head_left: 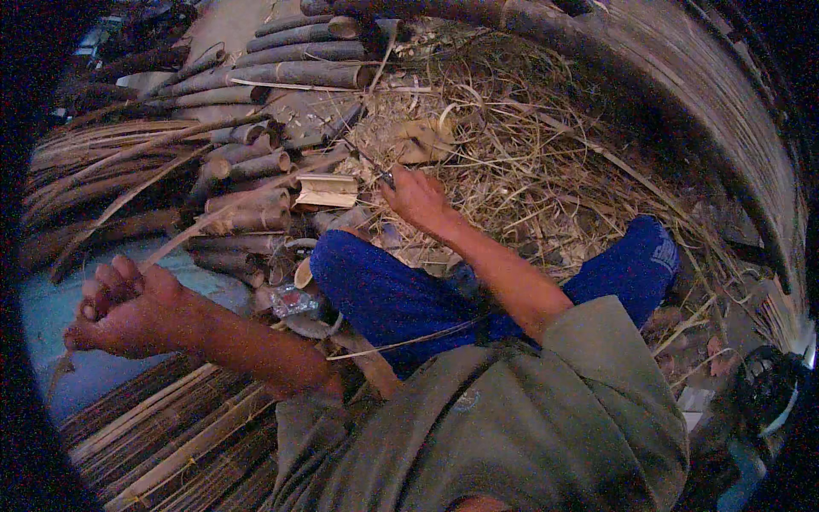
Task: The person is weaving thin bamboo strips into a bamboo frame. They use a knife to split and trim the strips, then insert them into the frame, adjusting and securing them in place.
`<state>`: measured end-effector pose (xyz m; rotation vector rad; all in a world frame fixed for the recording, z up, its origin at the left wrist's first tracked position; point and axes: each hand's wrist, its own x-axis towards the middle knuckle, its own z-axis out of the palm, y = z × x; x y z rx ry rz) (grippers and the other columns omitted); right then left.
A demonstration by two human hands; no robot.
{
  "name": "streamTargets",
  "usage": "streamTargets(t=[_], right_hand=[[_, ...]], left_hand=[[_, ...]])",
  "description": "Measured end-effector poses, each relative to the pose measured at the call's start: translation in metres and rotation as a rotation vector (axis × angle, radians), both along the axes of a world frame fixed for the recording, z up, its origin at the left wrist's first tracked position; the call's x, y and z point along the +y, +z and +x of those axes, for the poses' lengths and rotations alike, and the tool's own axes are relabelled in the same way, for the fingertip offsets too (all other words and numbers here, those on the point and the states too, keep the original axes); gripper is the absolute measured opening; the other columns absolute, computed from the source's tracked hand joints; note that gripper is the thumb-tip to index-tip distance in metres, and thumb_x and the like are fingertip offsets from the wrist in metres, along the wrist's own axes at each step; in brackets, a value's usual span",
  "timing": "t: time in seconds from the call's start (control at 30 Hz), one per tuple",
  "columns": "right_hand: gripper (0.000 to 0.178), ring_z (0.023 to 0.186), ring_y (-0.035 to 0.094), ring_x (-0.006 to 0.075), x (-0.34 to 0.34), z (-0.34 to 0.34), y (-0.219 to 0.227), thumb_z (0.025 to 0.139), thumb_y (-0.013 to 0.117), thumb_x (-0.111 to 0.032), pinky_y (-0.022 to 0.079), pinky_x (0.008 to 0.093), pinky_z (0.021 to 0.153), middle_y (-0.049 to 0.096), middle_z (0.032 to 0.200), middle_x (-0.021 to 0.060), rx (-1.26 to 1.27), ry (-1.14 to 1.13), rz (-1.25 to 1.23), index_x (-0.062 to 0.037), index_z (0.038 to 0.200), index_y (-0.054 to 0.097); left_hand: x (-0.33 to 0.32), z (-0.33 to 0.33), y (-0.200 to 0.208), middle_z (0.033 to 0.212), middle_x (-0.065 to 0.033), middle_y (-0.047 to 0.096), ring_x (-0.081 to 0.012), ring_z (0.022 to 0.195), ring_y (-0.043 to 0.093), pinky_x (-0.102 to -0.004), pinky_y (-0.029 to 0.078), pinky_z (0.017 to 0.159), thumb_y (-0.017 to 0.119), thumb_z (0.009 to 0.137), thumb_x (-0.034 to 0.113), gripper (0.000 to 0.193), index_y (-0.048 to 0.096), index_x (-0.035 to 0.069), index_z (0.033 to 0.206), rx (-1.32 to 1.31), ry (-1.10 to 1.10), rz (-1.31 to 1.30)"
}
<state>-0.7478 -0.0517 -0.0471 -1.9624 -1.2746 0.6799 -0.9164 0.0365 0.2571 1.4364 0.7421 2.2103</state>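
My left hand point(128, 307) is raised at the far left, its fingers wrapped round a long, thin bamboo strip point(205, 220). The strip slants from that fist up and right toward my other hand. In front of my knees, my right hand point(416, 201) is closed on the dark handle of what looks like a knife point(365, 157), its narrow blade pointing up and left. The far end of the strip lies close to the blade; whether they touch I cannot tell. A pale split bamboo piece point(328, 189) lies just left of my right hand.
Bamboo poles point(299, 75) are stacked at the back, with shorter bamboo sections point(256, 198) nearer. Tangled shavings point(520, 154) cover the floor ahead. Bundled long strips point(94, 171) lie left; bamboo slats point(188, 435) fill the lower left. A large strip bundle point(674, 94) curves along the right.
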Motion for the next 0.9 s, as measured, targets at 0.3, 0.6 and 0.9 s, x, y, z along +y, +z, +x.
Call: streamTargets(t=[0.3,0.6,0.9], right_hand=[[0.036,0.075,0.064,0.0440,0.010,0.004,-0.023,0.089,0.061,-0.036,0.053,0.0529,0.066,0.065,0.084,0.0238,-0.071,0.031,0.053,-0.0025,0.100,0.057],[0.031,0.081,0.066,0.0423,0.007,0.022,-0.035,0.088,0.062,-0.033,0.053,0.0512,0.072,0.066,0.085,0.0223,-0.044,0.013,-0.122,-0.0018,0.094,0.060],[0.033,0.076,0.065,0.0433,-0.006,0.048,-0.147,0.089,0.058,-0.032,0.053,0.0538,0.070,0.065,0.079,0.0242,-0.201,-0.070,-0.138,-0.0001,0.097,0.059]], left_hand=[[0.021,-0.016,0.000,0.057,0.0018,0.033,-0.0122,0.046,0.021,-0.0293,0.016,0.043,0.049,0.095,0.058,0.053,0.036,0.015,0.067,-0.102,0.004,-0.054],[0.025,-0.014,-0.002,0.055,0.0017,0.029,-0.0139,0.046,0.021,-0.0292,0.019,0.044,0.049,0.097,0.051,0.051,0.036,0.013,0.066,-0.081,0.085,-0.048],[0.049,-0.032,0.001,0.056,0.0002,0.034,-0.0141,0.045,0.023,-0.0303,0.018,0.043,0.052,0.095,0.051,0.047,0.039,0.014,0.068,-0.089,0.029,-0.075]])
